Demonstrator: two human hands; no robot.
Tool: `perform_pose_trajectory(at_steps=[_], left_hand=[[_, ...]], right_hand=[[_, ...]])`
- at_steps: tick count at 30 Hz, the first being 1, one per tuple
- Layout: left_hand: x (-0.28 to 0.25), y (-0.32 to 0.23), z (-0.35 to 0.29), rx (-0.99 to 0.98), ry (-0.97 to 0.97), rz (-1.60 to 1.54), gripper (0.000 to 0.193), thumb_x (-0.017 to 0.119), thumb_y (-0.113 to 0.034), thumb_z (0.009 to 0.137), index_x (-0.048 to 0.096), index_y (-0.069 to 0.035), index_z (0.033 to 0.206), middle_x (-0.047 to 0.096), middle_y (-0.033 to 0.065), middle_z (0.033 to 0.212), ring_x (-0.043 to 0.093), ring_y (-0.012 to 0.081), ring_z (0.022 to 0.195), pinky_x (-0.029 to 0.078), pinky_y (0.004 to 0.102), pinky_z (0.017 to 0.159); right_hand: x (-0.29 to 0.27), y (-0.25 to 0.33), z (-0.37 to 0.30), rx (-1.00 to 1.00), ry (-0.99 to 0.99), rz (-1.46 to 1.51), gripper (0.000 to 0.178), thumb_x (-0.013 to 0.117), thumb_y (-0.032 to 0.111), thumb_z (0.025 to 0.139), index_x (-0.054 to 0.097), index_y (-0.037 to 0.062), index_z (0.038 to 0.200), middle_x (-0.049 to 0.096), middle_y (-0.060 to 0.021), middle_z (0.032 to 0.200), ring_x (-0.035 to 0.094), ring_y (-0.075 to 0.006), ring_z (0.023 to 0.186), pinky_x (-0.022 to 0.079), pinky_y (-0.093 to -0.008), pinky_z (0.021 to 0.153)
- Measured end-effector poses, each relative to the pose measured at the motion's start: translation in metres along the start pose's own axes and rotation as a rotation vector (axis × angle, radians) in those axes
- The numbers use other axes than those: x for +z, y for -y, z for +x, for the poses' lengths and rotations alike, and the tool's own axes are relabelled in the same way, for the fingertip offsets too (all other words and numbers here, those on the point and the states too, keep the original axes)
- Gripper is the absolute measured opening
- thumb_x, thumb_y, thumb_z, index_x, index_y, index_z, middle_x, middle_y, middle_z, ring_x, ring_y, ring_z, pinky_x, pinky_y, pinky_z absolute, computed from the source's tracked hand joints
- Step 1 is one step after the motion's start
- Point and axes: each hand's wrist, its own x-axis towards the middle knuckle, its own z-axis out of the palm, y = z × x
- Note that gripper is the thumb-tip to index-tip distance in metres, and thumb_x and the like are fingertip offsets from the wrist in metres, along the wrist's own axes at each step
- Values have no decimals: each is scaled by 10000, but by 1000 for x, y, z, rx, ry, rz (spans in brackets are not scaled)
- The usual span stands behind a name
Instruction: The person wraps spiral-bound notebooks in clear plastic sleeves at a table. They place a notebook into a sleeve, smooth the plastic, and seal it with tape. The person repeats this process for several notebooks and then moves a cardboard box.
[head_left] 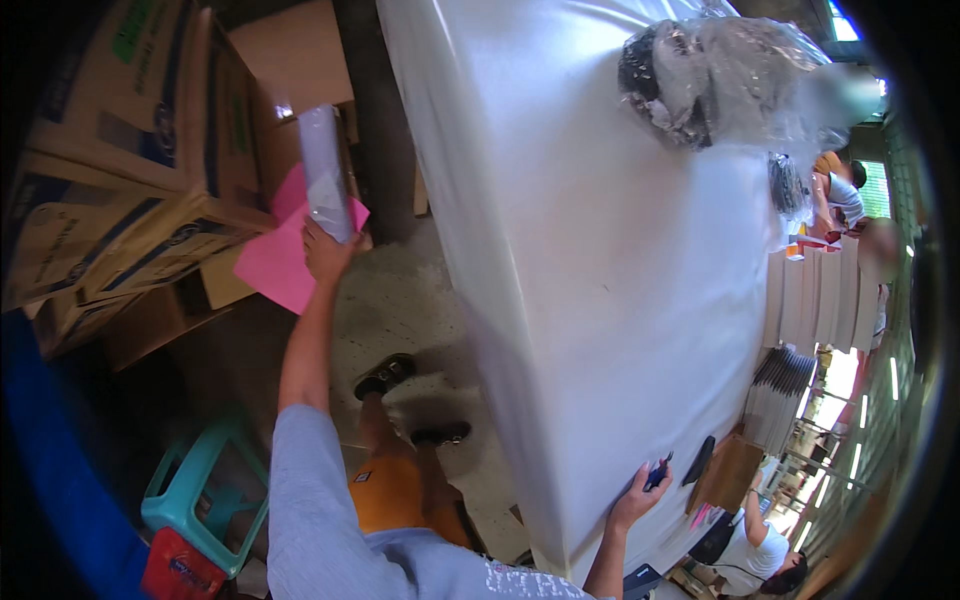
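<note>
My left hand (328, 252) reaches out to the left, its fingers closed around the near end of a long, pale plastic-wrapped packet (322, 160). Beneath the packet and hand spreads a bright pink sheet (275, 255). By the near right part of the white-covered table (610, 330), my right hand (638, 502) grips a small dark tool (657, 474) with a thin tip; its exact kind is too small to make out. A slim black object (698, 460) and a brown board or box (727, 474) lie just beyond that hand.
Cardboard cartons (120, 210) are stacked at the left. A teal plastic stool (210, 495) stands near a red bag (180, 568). Clear plastic wraps a dark bundle (715, 85) on the table's far end. Stacked sheets (780, 395) and people (760, 550) are at the right.
</note>
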Motion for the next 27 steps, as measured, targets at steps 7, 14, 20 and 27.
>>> perform_pose_trajectory(at_steps=[7, 14, 20, 27], left_hand=[[27, -10, 40, -81, -59, -51, 986, 762, -317, 571, 226, -56, 1356, 448, 206, 1219, 477, 366, 1096, 442, 439, 866], [-100, 17, -57, -471, 562, -1449, 413, 588, -251, 769, 494, -64, 1124, 583, 96, 938, 592, 224, 828, 505, 370, 721], [-252, -11, -263, -472, 1204, -2010, 920, 654, -301, 523, 310, -10, 1324, 482, 270, 1136, 593, 395, 863, 544, 472, 713], [-272, -124, -342, -287, 2048, -1482, 980, 703, -352, 482, 313, 13, 1304, 465, 227, 1072, 541, 321, 843, 516, 357, 650]], right_hand=[[3, 5, 1, 36, 35, 29, 334, 526, 124, 880, 440, -48, 1154, 489, -127, 1119, 444, -224, 1064, 296, -336, 978], [-1, 2, -3, 31, 45, 107, 341, 516, 140, 889, 445, -15, 1184, 478, -92, 1142, 441, -193, 1044, 322, -309, 945], [-7, -13, -8, 6, -24, 164, 339, 535, 189, 895, 514, 32, 1195, 538, -99, 1143, 492, -215, 1040, 376, -331, 923], [-24, -6, -3, 211, -234, 710, 223, 588, 214, 876, 605, 37, 1010, 591, -24, 833, 526, -130, 763, 429, -276, 712]])
